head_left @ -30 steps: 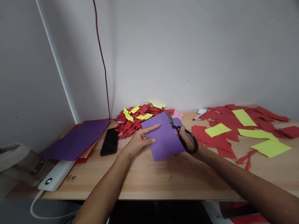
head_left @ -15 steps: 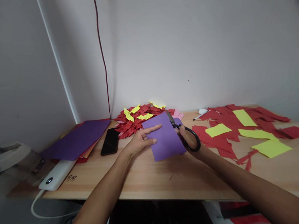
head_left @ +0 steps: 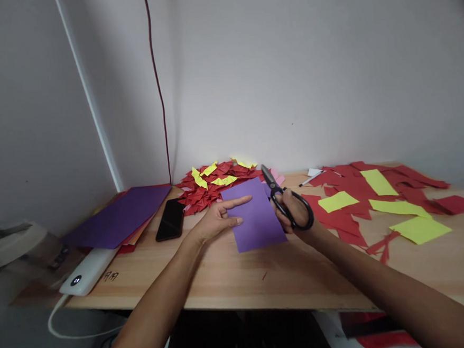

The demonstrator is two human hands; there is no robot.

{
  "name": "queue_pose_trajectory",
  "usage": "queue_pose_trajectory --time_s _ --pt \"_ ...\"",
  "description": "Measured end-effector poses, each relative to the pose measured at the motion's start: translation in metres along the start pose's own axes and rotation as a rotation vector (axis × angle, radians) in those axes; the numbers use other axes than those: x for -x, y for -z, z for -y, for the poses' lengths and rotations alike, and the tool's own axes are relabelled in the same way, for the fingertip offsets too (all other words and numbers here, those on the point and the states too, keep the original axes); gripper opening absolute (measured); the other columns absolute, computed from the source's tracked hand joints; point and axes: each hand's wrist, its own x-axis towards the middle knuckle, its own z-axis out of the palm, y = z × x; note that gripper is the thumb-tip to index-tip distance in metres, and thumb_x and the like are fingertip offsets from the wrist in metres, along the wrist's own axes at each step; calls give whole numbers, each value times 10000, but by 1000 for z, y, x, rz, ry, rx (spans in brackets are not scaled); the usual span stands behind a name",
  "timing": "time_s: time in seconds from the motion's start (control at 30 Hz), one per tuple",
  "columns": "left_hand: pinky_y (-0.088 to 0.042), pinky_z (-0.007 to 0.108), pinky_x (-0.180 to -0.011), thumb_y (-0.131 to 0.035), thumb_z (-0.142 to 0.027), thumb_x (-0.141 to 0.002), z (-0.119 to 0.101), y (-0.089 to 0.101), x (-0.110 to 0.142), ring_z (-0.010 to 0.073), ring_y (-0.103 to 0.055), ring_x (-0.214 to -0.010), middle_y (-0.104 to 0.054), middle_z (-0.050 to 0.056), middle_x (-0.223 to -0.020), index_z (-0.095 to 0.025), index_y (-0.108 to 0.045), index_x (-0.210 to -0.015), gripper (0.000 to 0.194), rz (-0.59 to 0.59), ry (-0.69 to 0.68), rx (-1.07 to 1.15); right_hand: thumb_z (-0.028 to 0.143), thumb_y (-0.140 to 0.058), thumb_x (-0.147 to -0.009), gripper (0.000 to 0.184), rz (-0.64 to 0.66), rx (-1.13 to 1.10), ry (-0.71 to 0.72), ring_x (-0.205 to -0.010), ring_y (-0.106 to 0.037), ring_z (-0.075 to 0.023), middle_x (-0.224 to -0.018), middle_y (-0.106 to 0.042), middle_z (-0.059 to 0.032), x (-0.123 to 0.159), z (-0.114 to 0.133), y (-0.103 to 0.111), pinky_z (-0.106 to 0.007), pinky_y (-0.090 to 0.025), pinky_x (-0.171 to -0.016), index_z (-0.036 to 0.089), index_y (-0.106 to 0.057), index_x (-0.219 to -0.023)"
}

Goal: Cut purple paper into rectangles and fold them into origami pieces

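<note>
A wooden desktop (head_left: 232,288) spreads beneath the small purple paper (head_left: 257,222). Right of that paper lie scattered red paper offcuts (head_left: 346,221); far left, a large purple sheet (head_left: 119,219); behind and left, a heap of folded red and yellow papers (head_left: 202,197). The left hand (head_left: 217,220) pinches the paper's left side, index finger and thumb on top. Just right of it, the right hand (head_left: 296,212) grips black-handled scissors (head_left: 273,186); whether their blades touch it, I cannot tell.
</note>
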Motion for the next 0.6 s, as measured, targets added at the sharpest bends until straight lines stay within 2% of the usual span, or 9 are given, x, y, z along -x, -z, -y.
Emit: queue_pose_trajectory --time_s 0.07,0.17,0.3,0.43,0.6 --pt "-492 316 -748 -796 -249 -703 1 0 1 183 -641 -784 -739 100 -1056 -211 -602 -1327 655 9 28 14 797 -394 -824 648 -106 -83 59 -278 -255 -68 -356 -340 66 -2 10 4 -235 -192 -315 201 -526 -605" --pt "-485 318 -815 -795 -237 -703 2 -1 0 184 -654 -846 -719 126 -1104 -196 -618 -1311 634 -1 14 146 755 -439 -841 600 -271 -169 184 -321 -266 -59 -417 -333 71 -4 24 15 -226 -207 -340 195 -541 -652" --pt "-470 311 -865 -793 -227 -707 1 0 -7 182 -656 -906 -676 152 -1186 -176 -646 -1275 589 -114 -19 316 719 -426 -875 578 -408 -219 272 -365 -288 -65 -445 -303 65 -5 33 29 -222 -261 -364 196 -550 -663" --pt "-461 268 -780 -757 -191 -727 -2 0 -23 126 -612 -786 -685 118 -1103 -154 -660 -1250 533 -186 41 152 750 -424 -851 600 -458 -212 273 -378 -292 -76 -448 -303 60 -5 35 32 -231 -261 -366 198 -569 -667" --pt "-463 261 -751 -649 -113 -762 -1 -15 -54 115 -597 -773 -671 94 -1122 -161 -634 -1278 518 -97 73 -153 801 -433 -801 646 -430 -190 279 -350 -298 -66 -415 -317 64 -5 36 28 -222 -257 -355 191 -569 -637"
